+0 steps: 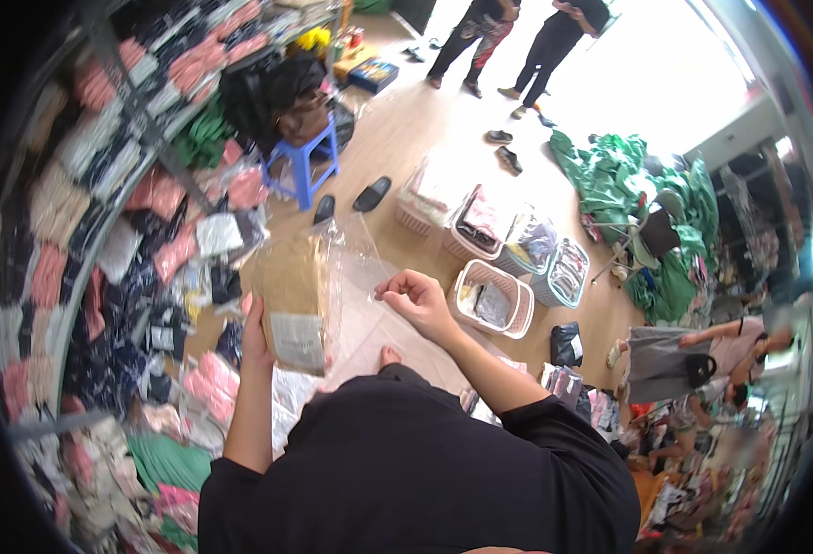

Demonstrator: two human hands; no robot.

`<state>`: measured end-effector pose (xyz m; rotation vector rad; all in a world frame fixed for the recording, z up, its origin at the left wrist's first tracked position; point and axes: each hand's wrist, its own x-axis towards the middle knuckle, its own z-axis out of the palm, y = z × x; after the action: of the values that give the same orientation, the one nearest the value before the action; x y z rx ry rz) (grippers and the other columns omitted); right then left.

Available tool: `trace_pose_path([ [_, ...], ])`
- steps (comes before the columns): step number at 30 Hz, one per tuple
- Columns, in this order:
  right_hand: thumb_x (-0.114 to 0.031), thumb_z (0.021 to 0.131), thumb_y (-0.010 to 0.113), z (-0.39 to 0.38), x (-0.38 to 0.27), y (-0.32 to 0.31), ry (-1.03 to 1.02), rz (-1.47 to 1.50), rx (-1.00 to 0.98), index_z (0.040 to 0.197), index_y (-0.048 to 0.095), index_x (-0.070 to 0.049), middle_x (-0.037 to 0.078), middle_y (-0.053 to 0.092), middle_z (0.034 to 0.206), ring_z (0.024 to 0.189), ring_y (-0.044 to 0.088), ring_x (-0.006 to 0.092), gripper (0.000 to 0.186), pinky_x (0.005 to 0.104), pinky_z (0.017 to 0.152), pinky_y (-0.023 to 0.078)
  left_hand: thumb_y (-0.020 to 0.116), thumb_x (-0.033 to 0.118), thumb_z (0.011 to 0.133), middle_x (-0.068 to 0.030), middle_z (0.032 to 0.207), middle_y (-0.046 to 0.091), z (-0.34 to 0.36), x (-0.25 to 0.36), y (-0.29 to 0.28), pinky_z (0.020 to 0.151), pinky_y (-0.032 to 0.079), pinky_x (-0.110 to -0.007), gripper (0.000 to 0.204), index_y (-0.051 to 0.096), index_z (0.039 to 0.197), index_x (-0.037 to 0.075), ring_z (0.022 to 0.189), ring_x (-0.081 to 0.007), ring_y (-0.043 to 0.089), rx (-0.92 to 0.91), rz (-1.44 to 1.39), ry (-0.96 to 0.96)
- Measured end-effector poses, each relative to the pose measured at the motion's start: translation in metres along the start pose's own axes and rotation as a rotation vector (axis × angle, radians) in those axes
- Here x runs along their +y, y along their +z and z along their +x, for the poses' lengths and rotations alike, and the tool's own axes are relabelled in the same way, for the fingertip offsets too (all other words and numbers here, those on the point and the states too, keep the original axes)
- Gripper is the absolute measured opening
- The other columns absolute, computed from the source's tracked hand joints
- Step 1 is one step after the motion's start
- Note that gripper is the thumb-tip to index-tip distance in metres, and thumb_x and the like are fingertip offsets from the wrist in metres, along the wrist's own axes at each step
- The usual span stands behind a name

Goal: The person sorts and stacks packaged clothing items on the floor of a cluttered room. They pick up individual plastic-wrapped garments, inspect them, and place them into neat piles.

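My left hand [257, 337] is closed on the left edge of a flat package, a folded tan garment [288, 277] in a clear plastic bag [346, 249]. A white label [297, 342] sits on the package's lower part. The loose, see-through side of the bag spreads rightward from the garment. Close to that film, my right hand [415, 303] has its thumb and fingers pinched together. Whether the pinch grips the film or a small strip is too fine to make out.
Plastic baskets [515, 323] of packed clothes stand ahead to the right. Shelves of folded clothes [60, 198] line the left, with bagged garments [212, 379] piled below. Ahead are a blue stool [305, 166] and black slippers [372, 194]. Green fabric [609, 185] lies far right. Other people stand farther off.
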<state>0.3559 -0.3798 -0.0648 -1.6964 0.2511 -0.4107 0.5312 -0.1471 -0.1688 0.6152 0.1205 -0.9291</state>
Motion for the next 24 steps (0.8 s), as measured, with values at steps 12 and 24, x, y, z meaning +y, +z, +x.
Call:
trace_pose_path([
  [12,0.008,0.076,0.049,0.046,-0.107,0.041,-0.566,-0.471,0.166,0.088,0.048,0.000,0.016,0.054,0.080,0.069,0.056,0.0312,0.015,0.0355,0.064,0.046,0.047,0.053,0.085,-0.0152,0.113,0.055,-0.005,-0.073,0.053,0.075,0.050,-0.041,0.063,0.042,0.127,0.006,0.092,-0.0299,0.058,-0.490,-0.222,-0.235],
  [24,-0.019,0.075,0.070,0.087,-0.138,0.017,-0.350,-0.428,-0.108,0.126,0.041,-0.008,0.008,0.061,0.098,0.083,0.059,0.0200,0.060,0.0315,0.071,0.044,0.050,0.049,0.085,-0.0185,0.107,0.056,-0.008,-0.042,0.116,0.071,0.053,-0.043,0.062,0.039,0.130,0.007,0.090,-0.0349,0.059,-0.370,-0.137,-0.420],
])
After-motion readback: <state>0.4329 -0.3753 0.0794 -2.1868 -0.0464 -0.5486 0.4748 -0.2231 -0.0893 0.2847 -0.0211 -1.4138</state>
